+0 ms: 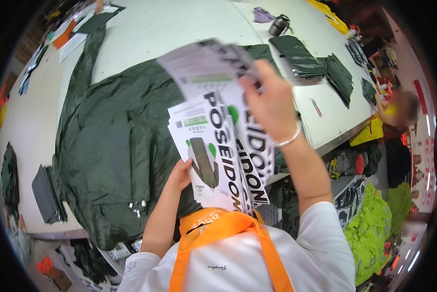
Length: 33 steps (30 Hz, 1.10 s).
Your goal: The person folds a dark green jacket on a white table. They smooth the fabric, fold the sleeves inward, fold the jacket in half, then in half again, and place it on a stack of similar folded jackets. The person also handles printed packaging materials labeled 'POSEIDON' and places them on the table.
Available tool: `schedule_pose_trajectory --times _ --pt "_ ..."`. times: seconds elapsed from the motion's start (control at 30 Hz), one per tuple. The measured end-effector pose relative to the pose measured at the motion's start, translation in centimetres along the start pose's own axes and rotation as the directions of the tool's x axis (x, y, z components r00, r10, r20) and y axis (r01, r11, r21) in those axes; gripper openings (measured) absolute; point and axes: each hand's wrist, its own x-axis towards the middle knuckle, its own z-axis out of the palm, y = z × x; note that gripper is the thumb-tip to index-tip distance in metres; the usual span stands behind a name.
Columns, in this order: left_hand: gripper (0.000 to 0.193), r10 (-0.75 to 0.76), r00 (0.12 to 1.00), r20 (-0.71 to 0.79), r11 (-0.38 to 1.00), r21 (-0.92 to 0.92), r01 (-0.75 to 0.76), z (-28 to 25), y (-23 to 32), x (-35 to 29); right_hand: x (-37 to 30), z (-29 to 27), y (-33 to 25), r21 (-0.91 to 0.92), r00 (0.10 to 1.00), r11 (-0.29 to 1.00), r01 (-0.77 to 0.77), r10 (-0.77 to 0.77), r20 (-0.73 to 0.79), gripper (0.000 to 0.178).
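Note:
My left hand [181,174] is closed on the left edge of a stack of white printed inserts [199,146], held near my waist. The front insert has a picture of dark trousers, green shapes and large black lettering. My right hand [273,104] grips a second batch of inserts [199,73], lifted above the stack and fanned out, smeared by motion. Its fingers wrap round the upper right side of the batch. Beneath both hands lies a large dark green garment [101,126], spread over the table, with a folded dark green piece [104,163] on top.
The white table [131,44] reaches far ahead. Folded dark green garments [299,56] lie at the right, near a dark flask [279,25] and a purple cloth [263,15]. Another person [398,109] stands at the right edge. Bright lime garments [369,233] are heaped below right.

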Motion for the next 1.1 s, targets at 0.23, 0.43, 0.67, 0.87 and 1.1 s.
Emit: schedule_pose_trajectory --times 0.23,0.43,0.67,0.87,1.1 --pt "0.034 0.218 0.943 -0.252 0.951 0.272 -0.148 1.5 -1.3 6.1 10.0 -16.4 24.3 -0.027 0.954 0.978 -0.208 0.209 0.214 0.037" --pt "0.038 0.37 0.765 -0.527 0.911 0.366 -0.188 1.2 -1.6 9.8 17.3 -23.1 44.6 -0.058 0.824 0.852 -0.52 0.518 0.228 0.034" --pt "0.039 0.356 0.752 -0.555 0.919 0.355 -0.173 4.0 -1.2 9.0 22.3 -18.7 61.8 -0.208 0.71 0.77 -0.603 0.637 0.301 0.034" --pt "0.037 0.284 0.664 -0.692 0.946 0.315 -0.077 3.6 -1.4 8.8 19.5 -13.2 74.0 -0.669 0.898 0.701 -0.248 0.425 0.113 0.055" --pt "0.037 0.359 0.693 -0.625 0.918 0.371 -0.141 7.6 0.8 12.2 17.2 -6.6 63.0 -0.455 0.977 0.891 0.005 0.092 0.19 0.043"
